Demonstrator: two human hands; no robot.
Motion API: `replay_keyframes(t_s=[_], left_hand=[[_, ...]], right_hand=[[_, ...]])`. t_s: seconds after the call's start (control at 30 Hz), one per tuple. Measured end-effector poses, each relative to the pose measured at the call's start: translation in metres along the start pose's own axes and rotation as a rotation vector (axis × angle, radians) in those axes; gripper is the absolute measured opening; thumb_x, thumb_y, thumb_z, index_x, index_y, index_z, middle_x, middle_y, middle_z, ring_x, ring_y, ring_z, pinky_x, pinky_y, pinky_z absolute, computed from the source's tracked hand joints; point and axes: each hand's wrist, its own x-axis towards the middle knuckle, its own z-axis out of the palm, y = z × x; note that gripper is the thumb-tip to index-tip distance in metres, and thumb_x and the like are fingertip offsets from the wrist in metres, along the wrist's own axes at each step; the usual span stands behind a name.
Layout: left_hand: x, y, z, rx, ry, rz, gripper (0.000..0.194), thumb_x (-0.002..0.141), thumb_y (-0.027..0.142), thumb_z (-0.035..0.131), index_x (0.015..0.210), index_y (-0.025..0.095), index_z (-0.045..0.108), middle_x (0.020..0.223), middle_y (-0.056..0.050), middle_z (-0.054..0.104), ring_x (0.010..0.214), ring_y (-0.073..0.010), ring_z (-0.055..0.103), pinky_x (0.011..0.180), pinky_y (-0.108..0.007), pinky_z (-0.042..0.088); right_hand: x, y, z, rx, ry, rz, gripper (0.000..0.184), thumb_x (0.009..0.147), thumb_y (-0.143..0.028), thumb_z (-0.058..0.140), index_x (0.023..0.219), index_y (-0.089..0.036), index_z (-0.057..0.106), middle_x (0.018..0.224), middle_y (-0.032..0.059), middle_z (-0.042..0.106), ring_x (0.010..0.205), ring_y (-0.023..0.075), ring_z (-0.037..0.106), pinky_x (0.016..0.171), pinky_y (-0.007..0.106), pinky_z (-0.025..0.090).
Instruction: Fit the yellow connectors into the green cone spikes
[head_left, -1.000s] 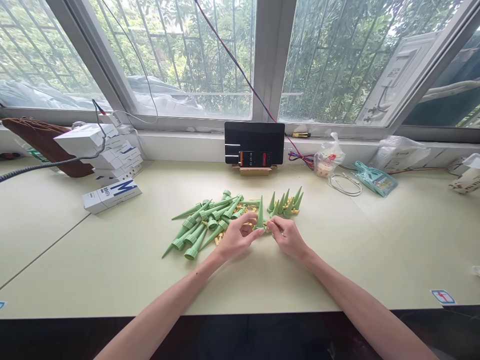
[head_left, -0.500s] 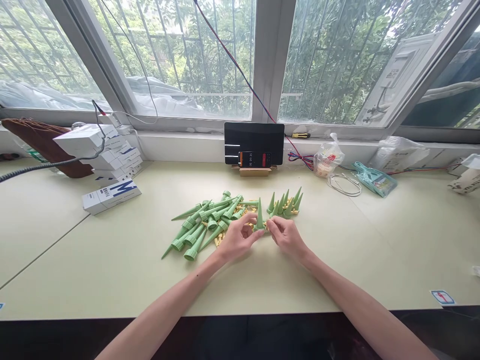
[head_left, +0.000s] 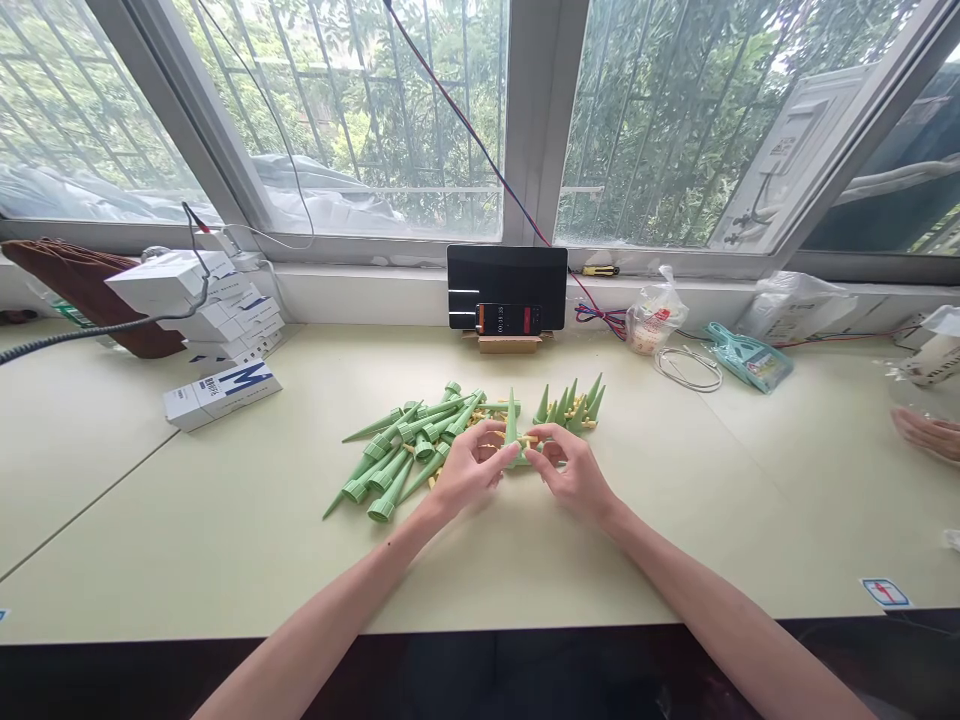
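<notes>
My left hand (head_left: pixel 474 470) is closed around the base of a green plant watering spike (head_left: pixel 511 420), which stands point up. The thumb and fingers of my right hand (head_left: pixel 574 470) pinch a small yellow valve (head_left: pixel 529 441) at the right side of that spike. Fingers partly cover where the two parts meet. Left of my hands lies a loose pile of green watering spikes (head_left: pixel 390 470), with yellow valves partly hidden among them. Behind my right hand, several green spikes with yellow valves (head_left: pixel 576 408) stand upright in a cluster.
A phone (head_left: pixel 510 319) leans against a black tablet (head_left: pixel 507 270) on a cardboard stand. White boxes (head_left: pixel 225 300) are stacked at the left, with another box (head_left: pixel 223 394) in front. A coiled cable (head_left: pixel 688 370) and a teal dustpan (head_left: pixel 750 358) lie right. At the far right is another person's hand (head_left: pixel 930 432).
My hands have shifted slightly left with the spike. My right fingers have changed their hold, and the yellow valve shows more clearly. Another person's hand has appeared at the far right.
</notes>
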Motion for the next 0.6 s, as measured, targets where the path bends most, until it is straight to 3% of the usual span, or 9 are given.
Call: replay_keyframes(t_s=[0.6], left_hand=[[0.002, -0.012, -0.002, 0.066, -0.033, 0.059, 0.038, 0.084, 0.046, 0.068, 0.107, 0.018, 0.057, 0.077, 0.003, 0.053, 0.048, -0.0055, 0.047, 0.044, -0.019, 0.04]], right_hand=[[-0.001, 0.008, 0.001, -0.009, 0.019, -0.043, 0.02, 0.093, -0.038, 0.06, 0.097, -0.018, 0.062, 0.077, 0.0029, 0.062, 0.057, 0.0137, 0.051, 0.053, 0.028, 0.043]])
